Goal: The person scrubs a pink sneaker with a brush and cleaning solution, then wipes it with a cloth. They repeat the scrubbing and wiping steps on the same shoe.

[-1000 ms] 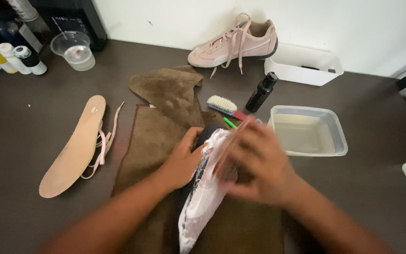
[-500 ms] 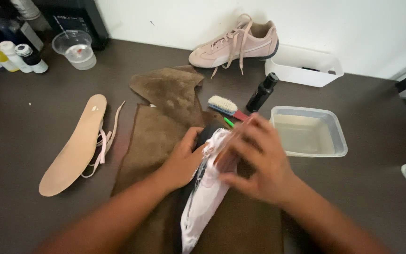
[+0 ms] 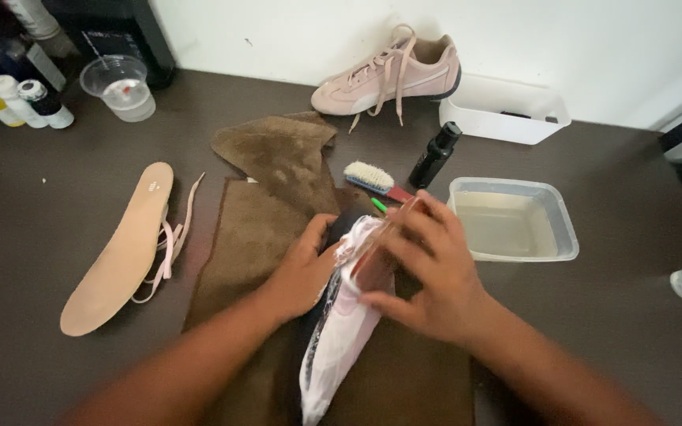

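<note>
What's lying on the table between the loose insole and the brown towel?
In the head view, pink laces lie between the insole and the brown towel, against the insole's edge.

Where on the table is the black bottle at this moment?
In the head view the black bottle stands right of centre toward the back, between the bristle brush on its left and the white tray behind it, just beyond the clear water tub.

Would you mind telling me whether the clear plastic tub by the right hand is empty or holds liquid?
The clear tub holds liquid: a pale, cloudy layer fills it partway, its surface showing below the rim.
</note>
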